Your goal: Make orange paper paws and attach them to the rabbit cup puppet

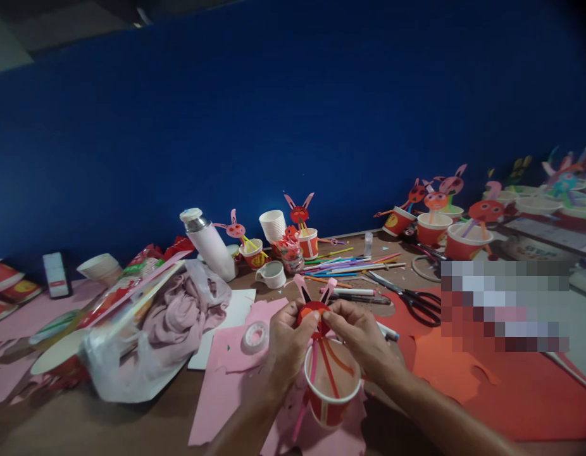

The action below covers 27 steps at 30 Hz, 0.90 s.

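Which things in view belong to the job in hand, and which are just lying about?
Likely the job's:
- red rabbit face, pinched by left hand and right hand
- paper cup below
- tape roll
- scissors
- pink paper

Apparently lying about:
- phone
- flask
- plastic bag
- mug

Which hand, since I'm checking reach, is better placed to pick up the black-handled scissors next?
Probably the right hand: the scissors lie on its side, while the left hand would likely cross past it. Both hands hold the red paper face, so the right must let go first.
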Each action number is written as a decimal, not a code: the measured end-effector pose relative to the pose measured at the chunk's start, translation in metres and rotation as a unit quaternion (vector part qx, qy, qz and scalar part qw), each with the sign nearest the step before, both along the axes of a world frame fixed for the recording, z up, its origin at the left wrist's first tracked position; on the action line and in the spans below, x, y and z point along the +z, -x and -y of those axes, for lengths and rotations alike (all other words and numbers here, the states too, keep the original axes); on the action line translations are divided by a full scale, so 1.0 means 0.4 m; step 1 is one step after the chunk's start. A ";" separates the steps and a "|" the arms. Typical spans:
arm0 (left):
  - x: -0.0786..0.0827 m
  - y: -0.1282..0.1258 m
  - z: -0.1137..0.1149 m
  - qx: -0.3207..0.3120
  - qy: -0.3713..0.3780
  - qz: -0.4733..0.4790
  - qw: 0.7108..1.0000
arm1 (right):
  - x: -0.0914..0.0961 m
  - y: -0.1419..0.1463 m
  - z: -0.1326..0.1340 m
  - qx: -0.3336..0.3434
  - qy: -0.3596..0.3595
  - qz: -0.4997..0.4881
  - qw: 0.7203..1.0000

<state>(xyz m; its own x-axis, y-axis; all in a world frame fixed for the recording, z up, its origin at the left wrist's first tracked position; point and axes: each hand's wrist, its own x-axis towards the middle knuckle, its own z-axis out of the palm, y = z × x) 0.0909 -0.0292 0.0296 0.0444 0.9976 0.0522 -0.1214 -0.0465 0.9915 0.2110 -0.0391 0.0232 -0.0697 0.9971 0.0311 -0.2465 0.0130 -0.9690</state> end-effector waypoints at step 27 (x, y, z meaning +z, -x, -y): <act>0.001 -0.001 0.001 0.000 0.000 0.010 1.000 | -0.003 -0.004 -0.002 -0.015 -0.016 0.032 0.999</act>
